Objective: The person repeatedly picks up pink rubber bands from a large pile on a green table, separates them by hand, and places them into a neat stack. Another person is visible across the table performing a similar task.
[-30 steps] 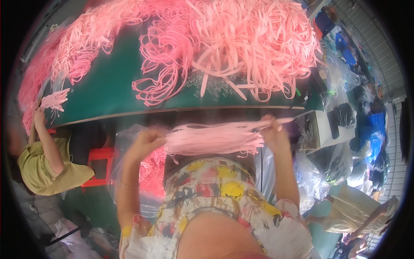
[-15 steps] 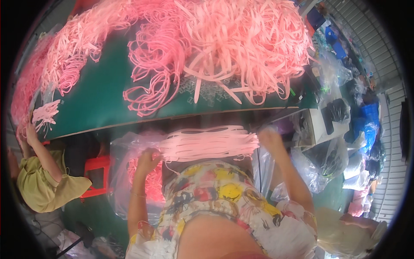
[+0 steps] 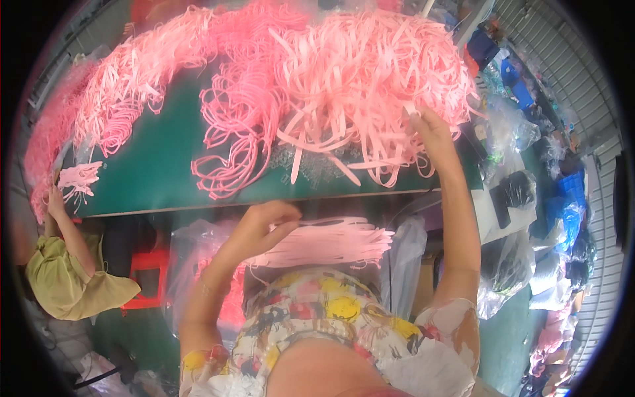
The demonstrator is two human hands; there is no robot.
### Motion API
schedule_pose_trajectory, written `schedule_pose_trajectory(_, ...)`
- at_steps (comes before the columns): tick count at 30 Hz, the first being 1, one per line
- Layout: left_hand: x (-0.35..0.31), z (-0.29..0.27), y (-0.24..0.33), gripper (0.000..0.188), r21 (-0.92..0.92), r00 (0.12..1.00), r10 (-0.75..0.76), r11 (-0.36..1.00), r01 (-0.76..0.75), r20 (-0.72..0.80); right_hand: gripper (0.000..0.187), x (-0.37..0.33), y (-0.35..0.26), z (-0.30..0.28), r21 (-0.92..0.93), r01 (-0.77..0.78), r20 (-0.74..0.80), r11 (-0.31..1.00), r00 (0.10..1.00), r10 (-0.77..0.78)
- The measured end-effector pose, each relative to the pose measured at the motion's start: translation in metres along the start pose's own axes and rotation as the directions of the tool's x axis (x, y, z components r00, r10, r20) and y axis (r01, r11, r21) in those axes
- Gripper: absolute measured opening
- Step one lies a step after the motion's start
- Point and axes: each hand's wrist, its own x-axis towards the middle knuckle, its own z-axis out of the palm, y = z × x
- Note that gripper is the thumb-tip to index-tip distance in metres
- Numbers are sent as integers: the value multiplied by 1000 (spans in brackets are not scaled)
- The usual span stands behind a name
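Note:
My right hand [image 3: 435, 132] reaches into the large pile of pale pink flat straps [image 3: 350, 79] on the green table. Its fingertips pinch a pale strap at the pile's right side. On my lap lies a neat bundle of pale pink straps [image 3: 324, 243], laid side by side and stretched lengthwise. My left hand [image 3: 268, 221] hovers over the bundle's left end, fingers apart and thumb spread, with nothing visible in it. Thin cord ends hang from the bundle's lower edge.
Darker pink looped cords [image 3: 241, 119] lie left of the pile on the green table [image 3: 159, 159]. Small clear plastic pieces [image 3: 311, 165] lie near its front edge. A co-worker in a yellow-green top [image 3: 73, 278] handles pink straps at left, near a red stool [image 3: 149, 278]. Plastic bags [image 3: 506, 264] crowd the right.
My right hand has left the bundle's right end and moved up and forward to the strap pile. My left hand has risen off the bundle's left end and shifted right.

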Motion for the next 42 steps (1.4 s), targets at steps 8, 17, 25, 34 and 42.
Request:
schedule_pose_trajectory(8, 141, 10, 38, 27, -441, 992, 111, 894, -76, 55, 18, 64, -53, -29, 201, 139, -75, 970, 989, -127)
schedule_pose_trajectory(17, 215, -1, 125, 28, -716, 983, 171, 694, -75, 62, 23, 38, -105, 20, 159, 169, -36, 973, 986, -166)
schedule_pose_trajectory(25, 178, -8, 130, 26, -390, 987, 151, 913, -121, 48, 63, 10, -33, 61, 826, -228, 138, 516, 968, 208)
schedule_pose_trajectory(34, 63, -39, 97, 20, -196, 998, -14, 980, 26, 62, 36, 24, -55, 32, 931, 4, -26, 366, 998, 57)
schedule_pose_trajectory(42, -11, -53, 34, 19, -192, 990, -136, 973, 126, -35, 31, -38, -45, 37, 853, -35, -37, 521, 991, 128)
